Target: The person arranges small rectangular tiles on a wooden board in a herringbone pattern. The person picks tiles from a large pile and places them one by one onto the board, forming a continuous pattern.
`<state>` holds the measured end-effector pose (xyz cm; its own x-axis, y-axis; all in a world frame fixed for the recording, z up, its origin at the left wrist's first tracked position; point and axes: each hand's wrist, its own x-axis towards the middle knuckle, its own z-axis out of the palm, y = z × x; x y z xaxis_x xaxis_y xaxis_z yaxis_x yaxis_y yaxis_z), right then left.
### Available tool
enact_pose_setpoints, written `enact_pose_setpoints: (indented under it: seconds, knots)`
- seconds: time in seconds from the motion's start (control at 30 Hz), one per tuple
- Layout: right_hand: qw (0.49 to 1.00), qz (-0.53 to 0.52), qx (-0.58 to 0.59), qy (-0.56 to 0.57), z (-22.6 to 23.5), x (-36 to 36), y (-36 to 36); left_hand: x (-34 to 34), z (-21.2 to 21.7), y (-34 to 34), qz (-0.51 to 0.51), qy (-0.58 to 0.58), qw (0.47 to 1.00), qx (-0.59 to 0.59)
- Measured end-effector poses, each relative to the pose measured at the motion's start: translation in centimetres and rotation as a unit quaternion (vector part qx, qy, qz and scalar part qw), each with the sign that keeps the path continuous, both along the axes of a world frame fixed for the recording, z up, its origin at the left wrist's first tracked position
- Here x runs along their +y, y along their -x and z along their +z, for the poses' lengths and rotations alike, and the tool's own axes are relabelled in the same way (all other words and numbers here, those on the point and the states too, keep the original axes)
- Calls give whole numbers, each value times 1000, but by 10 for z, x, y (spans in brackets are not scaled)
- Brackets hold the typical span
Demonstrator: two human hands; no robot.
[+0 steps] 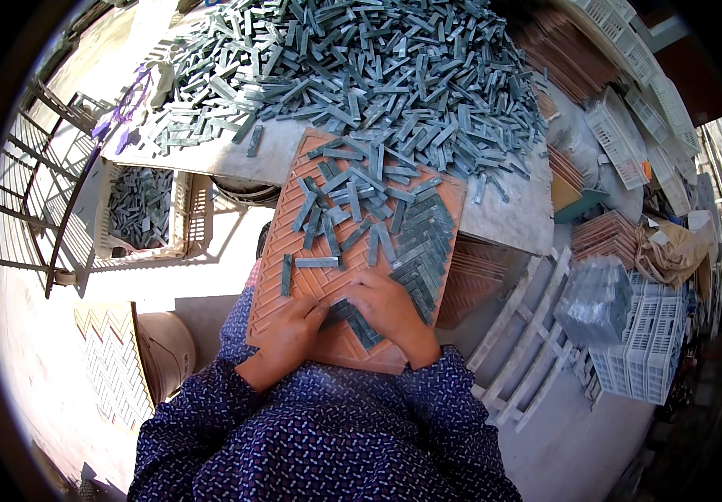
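An orange-brown herringbone tray [281,289] leans between my lap and the table edge. Dark green stone strips [422,251] fill its right side in a zigzag pattern. Loose stone strips [352,188] lie scattered over its upper half. My left hand [288,336] is closed near the tray's lower middle; what its fingertips pinch is hidden. To its right, my right hand [390,311] bends its fingers down onto a dark stone strip [341,313] by the lower end of the laid rows. This strip lies between the two hands.
A big heap of stone strips [361,75] covers the pale table [507,213]. On the left stand a strip-filled crate [183,213], a metal rack [43,201] and a patterned panel [114,360]. White crates [641,335], a plastic-wrapped stack [595,297] and a slatted pallet [524,343] are on the right.
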<state>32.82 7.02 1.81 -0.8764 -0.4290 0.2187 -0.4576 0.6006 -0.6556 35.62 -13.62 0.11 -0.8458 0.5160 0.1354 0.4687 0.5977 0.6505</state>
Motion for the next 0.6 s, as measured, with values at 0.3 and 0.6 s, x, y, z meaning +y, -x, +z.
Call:
enact_pose_setpoints:
  seconds: [0.3,0.6]
  knots:
    - [999,27,-27,-22,-2,-6,8,3,6,2,3,-29,999,27]
    - [988,-149,5,-32,-3,-28,29,2,17,40,44,-10,992,115]
